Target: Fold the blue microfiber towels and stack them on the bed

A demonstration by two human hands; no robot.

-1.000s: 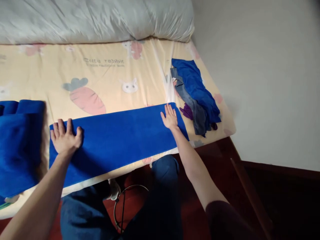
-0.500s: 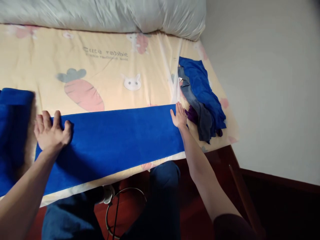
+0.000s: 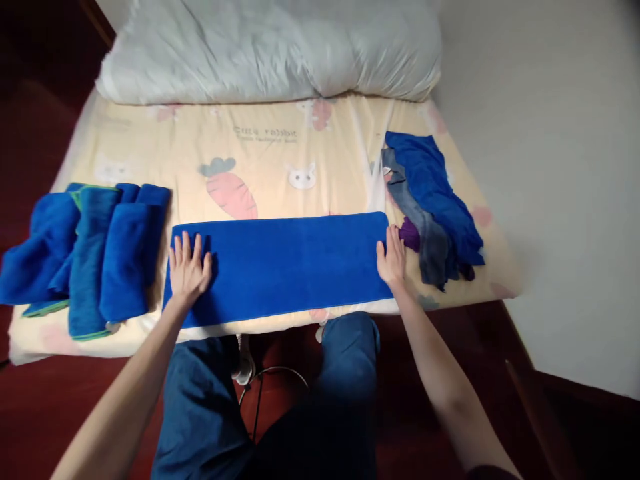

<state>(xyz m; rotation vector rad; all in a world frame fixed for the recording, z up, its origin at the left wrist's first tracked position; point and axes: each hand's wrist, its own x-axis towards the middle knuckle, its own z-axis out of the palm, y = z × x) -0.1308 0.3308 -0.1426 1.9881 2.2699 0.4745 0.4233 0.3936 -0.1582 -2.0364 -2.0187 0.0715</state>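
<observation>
A long blue towel (image 3: 290, 267) lies flat across the front of the bed, its long side along the edge. My left hand (image 3: 189, 270) rests on its left end with fingers spread, holding nothing. At the right end my right hand (image 3: 393, 259) lies on the towel's short edge, fingers stretched out and likewise empty. Just beyond the right fingertips is a small purple cloth (image 3: 410, 235), partly under a grey cloth (image 3: 427, 233) and a crumpled blue cloth (image 3: 440, 193).
Several folded blue towels (image 3: 125, 260) are piled at the left of the bed, some edged in green. A pale rolled quilt (image 3: 280, 53) spans the back of the patterned sheet (image 3: 340, 160). A wall (image 3: 545, 167) stands at the right. Cables (image 3: 257, 400) hang near my knees.
The view has swung left and back, bringing the folded pile fully into sight. My right hand has slid slightly down the towel's right edge. Both hands stay on the towel.
</observation>
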